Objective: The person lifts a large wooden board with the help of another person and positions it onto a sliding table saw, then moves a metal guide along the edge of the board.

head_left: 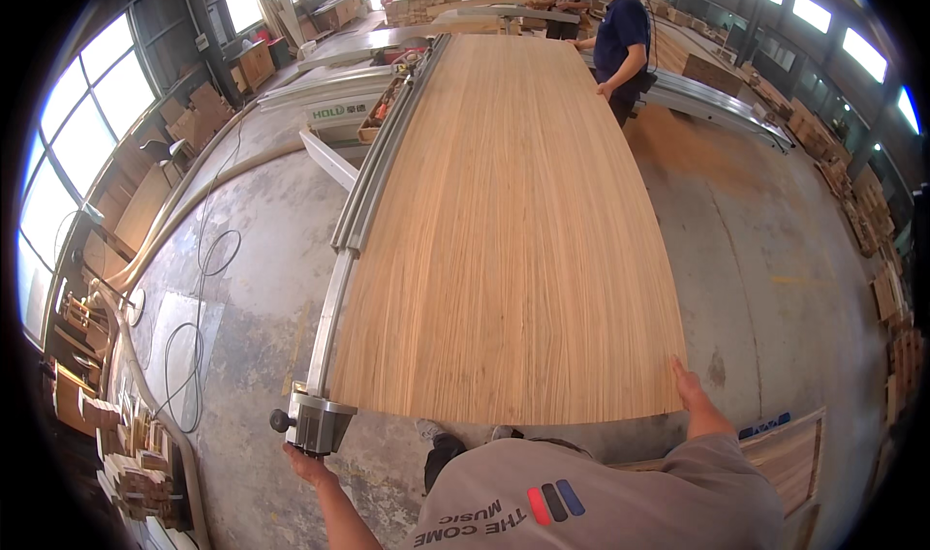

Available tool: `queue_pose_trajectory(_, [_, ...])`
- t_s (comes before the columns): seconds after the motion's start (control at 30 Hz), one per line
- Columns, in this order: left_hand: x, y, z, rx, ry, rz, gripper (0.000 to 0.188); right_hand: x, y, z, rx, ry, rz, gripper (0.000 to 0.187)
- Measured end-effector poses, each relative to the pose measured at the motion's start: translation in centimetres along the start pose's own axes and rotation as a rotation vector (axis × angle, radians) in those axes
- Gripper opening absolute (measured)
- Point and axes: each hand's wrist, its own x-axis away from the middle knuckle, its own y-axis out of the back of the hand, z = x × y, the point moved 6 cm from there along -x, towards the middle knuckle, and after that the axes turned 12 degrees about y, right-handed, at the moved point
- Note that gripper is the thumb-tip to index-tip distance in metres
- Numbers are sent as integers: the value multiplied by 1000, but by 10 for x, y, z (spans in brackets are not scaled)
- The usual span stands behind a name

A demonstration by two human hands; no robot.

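A long, wide wooden panel (513, 221) with straight light-brown grain stretches away from me, lying along a metal rail (334, 318) on its left. My right hand (688, 385) grips the panel's near right edge, its fingers partly hidden by the wood. At the near end of the rail is a metal end block (320, 424) with a round black knob (281, 421). My left hand (308, 466) is closed against the lower side of that block, below the knob; part of its fingers is hidden. At the far right, a co-worker in dark blue (620, 42) has both hands at the panel's edge.
Another person (567, 3) stands farther back. Left of the rail, a sliding table saw (339, 114) carries a wooden tray (381, 112) of small items. A black cable (199, 337) and a thick hose (184, 201) cross the concrete floor. Wood offcuts (136, 473) are piled at lower left.
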Motion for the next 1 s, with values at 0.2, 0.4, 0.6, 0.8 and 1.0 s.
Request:
queue_pose_trajectory(0.2, [0,1,0,10,-9,9,66,0,-2,2,-15,15,2,93])
queue_pose_trajectory(0.4, [3,-2,-2,8,-9,5,67,-8,0,-9,-12,27,-10,94])
queue_pose_trajectory(0.6, [4,-2,-1,17,-18,-6,67,-18,1,-22,-56,-3,2,102])
queue_pose_trajectory(0.8, [4,-1,-2,15,-13,0,68,-9,-3,-10,-50,2,26,103])
queue_pose_trajectory(1.0, [4,-2,-2,10,-16,-14,68,-22,1,-24,-49,7,10,102])
